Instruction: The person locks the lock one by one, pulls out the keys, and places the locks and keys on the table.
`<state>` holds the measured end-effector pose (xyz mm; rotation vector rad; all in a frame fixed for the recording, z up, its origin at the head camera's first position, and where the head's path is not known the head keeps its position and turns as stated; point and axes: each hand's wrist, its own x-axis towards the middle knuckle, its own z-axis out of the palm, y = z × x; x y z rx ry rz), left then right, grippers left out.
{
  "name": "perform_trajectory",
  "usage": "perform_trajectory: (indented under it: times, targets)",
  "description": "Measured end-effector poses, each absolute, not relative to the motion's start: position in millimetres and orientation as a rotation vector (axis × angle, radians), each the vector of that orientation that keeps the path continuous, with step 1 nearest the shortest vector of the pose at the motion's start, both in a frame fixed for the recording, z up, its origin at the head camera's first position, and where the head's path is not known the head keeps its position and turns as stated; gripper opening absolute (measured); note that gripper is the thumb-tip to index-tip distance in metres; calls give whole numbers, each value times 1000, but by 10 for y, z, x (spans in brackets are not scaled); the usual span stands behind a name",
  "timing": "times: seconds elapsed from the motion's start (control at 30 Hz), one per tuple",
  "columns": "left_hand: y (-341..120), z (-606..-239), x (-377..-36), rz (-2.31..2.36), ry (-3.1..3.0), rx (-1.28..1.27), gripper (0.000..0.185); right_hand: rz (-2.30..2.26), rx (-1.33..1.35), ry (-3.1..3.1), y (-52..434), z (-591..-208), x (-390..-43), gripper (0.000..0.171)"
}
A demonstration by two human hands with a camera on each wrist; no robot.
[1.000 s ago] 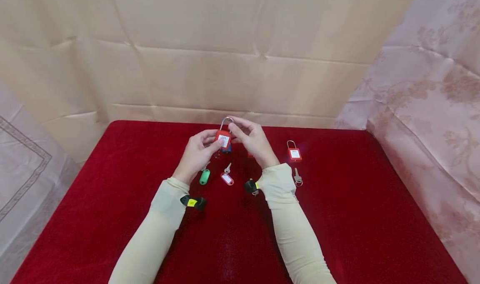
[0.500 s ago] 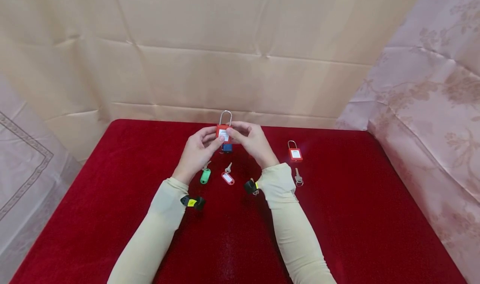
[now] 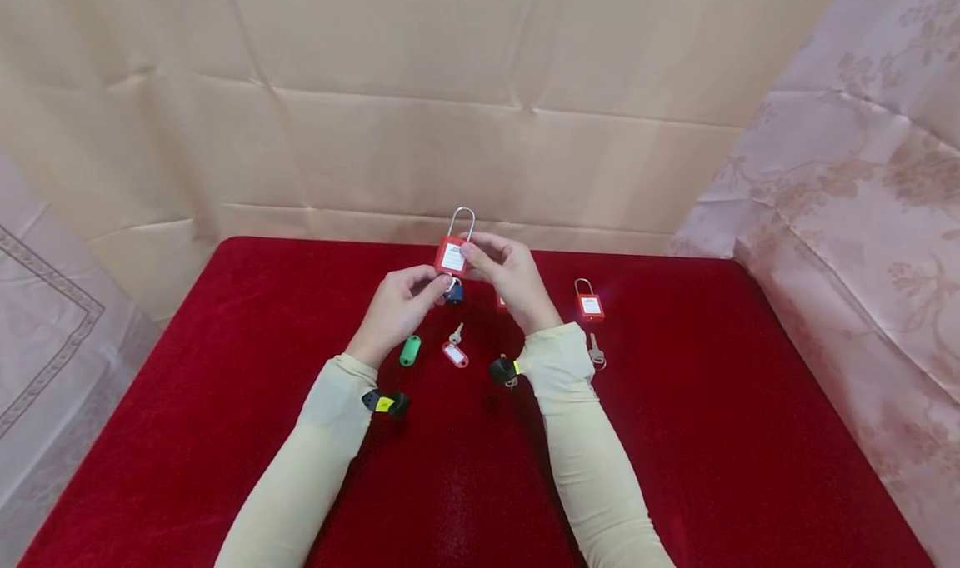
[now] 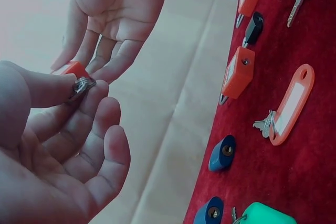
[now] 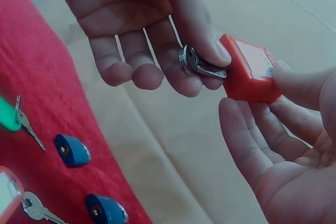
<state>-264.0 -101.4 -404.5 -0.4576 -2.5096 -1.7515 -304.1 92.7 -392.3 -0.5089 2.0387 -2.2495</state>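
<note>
Red padlock (image 3: 452,256) up above the red cloth (image 3: 712,435), pinched by right hand (image 3: 510,281), left hand (image 3: 397,310) just below. From left wrist: thumb and forefinger nipping a silver key (image 4: 82,85) at the body's underside. From right wrist: key in lock, right fingers (image 5: 247,150) loosely curled beneath.

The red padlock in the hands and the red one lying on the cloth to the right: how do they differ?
The held red padlock is up in the air, pinched by the right hand; the padlock on the cloth lies flat, untouched. The held one has a key at its base, gripped by the left hand; the other's key lies apart beside it. The held one's shackle looks longer. Both have red bodies, white labels and metal shackles.
</note>
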Motion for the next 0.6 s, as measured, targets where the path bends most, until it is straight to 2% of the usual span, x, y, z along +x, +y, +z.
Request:
perform_trajectory:
  times: [0.37,0.6]
  targets:
    - [-1015,-4007,-2611,-1751,-2522,-407,24,-2324,-426,2024,839,-3924,-3043,39]
    - [-1004,-4024,-2572,-1729,-2667,-410,22,-2609,-247,1923,882,-3897,-3067,36]
